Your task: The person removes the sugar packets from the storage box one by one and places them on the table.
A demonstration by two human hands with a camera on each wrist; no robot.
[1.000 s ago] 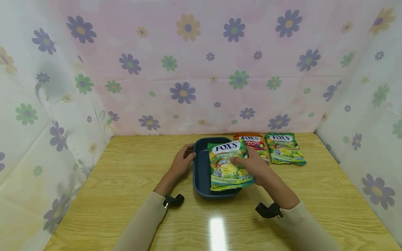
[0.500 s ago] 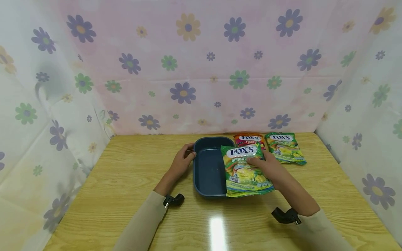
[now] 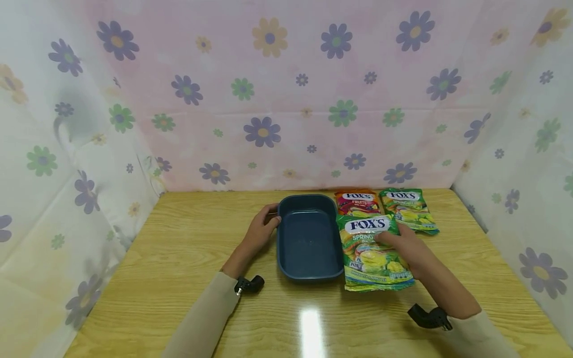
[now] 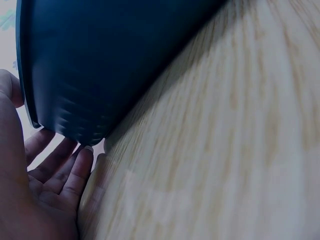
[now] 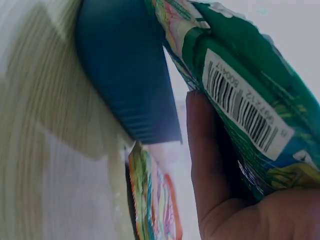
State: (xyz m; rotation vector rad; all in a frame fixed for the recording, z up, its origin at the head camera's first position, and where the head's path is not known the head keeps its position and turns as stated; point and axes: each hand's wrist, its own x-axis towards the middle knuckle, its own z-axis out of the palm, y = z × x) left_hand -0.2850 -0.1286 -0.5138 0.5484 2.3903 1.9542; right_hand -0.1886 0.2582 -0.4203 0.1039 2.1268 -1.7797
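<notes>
My right hand (image 3: 414,248) grips a green Fox's Spring Tea candy bag (image 3: 364,256), thumb across its printed front. The bag hangs tilted just right of a dark blue plastic basin (image 3: 309,243), overlapping its right rim in the head view. In the right wrist view, the bag's barcoded back (image 5: 245,100) shows, with a finger (image 5: 202,150) along it. My left hand (image 3: 259,231) holds the basin at its far left corner, thumb at the rim. The left wrist view has the fingers (image 4: 75,175) bent against the basin's outer wall (image 4: 100,60).
Behind the held bag lies a red Fox's Fruits candy bag (image 3: 358,203), partly covered by it. Another green Spring Tea bag (image 3: 409,209) lies to its right on the wooden table (image 3: 201,238). A flowered cloth (image 3: 304,124) stands behind the table.
My right hand has carried the candy bag from over the basin rightward and nearer to me, uncovering the basin's inside. My left hand has stayed at the basin's corner.
</notes>
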